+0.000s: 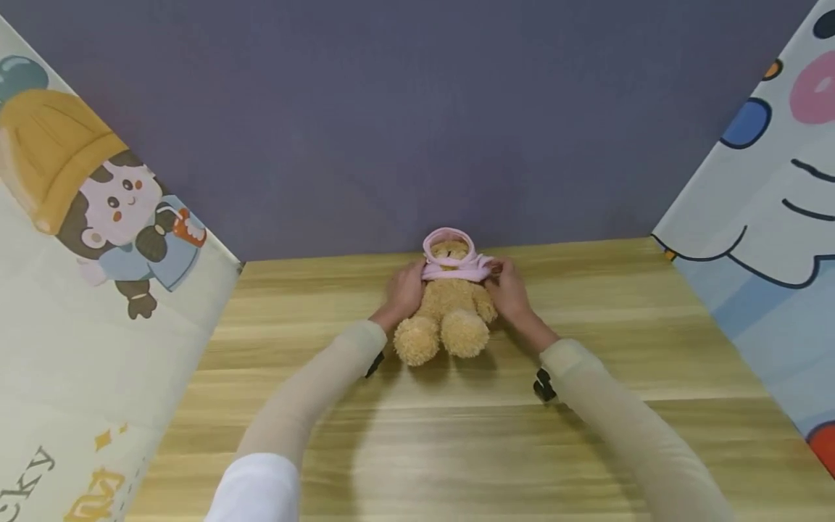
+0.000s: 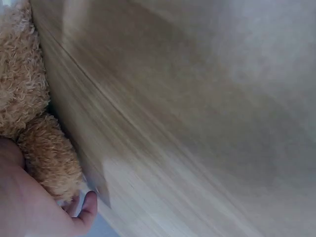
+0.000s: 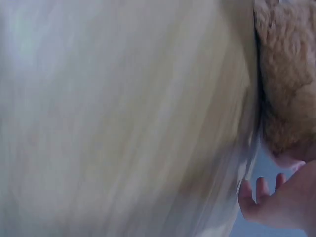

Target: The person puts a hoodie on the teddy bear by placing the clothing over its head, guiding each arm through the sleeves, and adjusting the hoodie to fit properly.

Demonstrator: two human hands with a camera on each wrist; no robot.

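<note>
A tan plush teddy bear [image 1: 450,304] lies on its back with its feet towards me. Pink clothing [image 1: 457,268] is bunched around its head and upper chest, and the bear's face is partly covered. At the left edge of the pink clothing, my left hand [image 1: 407,288] grips the cloth; the left wrist view shows the fingers bent around the bear's furry arm [image 2: 52,158]. My right hand [image 1: 510,290] pinches the cloth on the other side, above the bear's other arm [image 1: 484,303]. In the right wrist view several fingertips [image 3: 261,187] are curled beside the bear.
The bear lies near the far edge of a wood-grain table [image 1: 457,449]. A plain dark grey-blue surface [image 1: 417,123] lies beyond that edge. Cartoon-printed panels border the table at left [image 1: 59,362] and right [image 1: 770,319].
</note>
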